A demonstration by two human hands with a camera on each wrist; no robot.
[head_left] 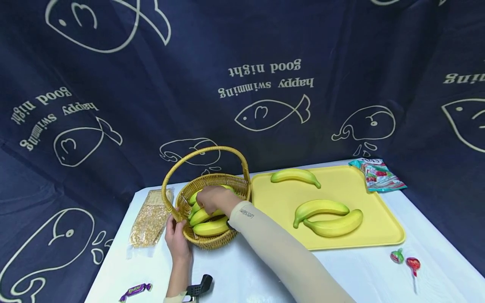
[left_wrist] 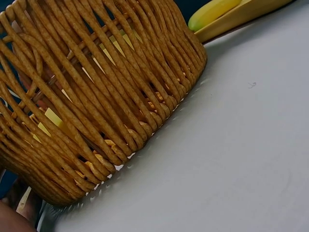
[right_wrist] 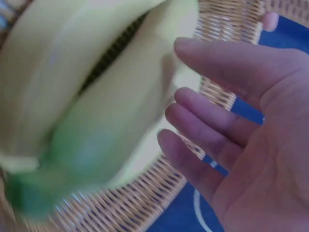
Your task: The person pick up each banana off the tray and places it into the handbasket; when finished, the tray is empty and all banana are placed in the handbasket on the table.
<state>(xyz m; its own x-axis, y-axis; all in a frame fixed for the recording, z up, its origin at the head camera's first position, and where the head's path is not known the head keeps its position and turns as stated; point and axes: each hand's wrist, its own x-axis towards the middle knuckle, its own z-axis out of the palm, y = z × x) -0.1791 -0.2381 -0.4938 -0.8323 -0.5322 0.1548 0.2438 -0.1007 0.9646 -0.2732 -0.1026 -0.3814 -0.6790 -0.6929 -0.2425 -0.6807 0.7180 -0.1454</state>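
Observation:
A wicker basket (head_left: 244, 185) with a tall arched handle stands on the table, holding several yellow bananas (head_left: 212, 227). At its near left side my left hand (head_left: 177, 237) grips the rim beside the handle's foot. In the left wrist view the woven wall (left_wrist: 96, 96) hides most of that hand. My right hand (head_left: 215, 198) reaches into the basket over the bananas. The right wrist view shows this hand (right_wrist: 251, 125) with fingers loosely extended and spread, next to a green-tipped banana (right_wrist: 111, 106); nothing is gripped.
Right of the basket lies a yellow tray (head_left: 273, 210) with three bananas (head_left: 335, 223). A candy bag (head_left: 379, 174) overlaps its far right corner. Lollipops (head_left: 413, 264) lie nearer. At left are a clear bag of grains (head_left: 149, 221) and a purple-wrapped candy (head_left: 136, 290). A dark curtain hangs behind.

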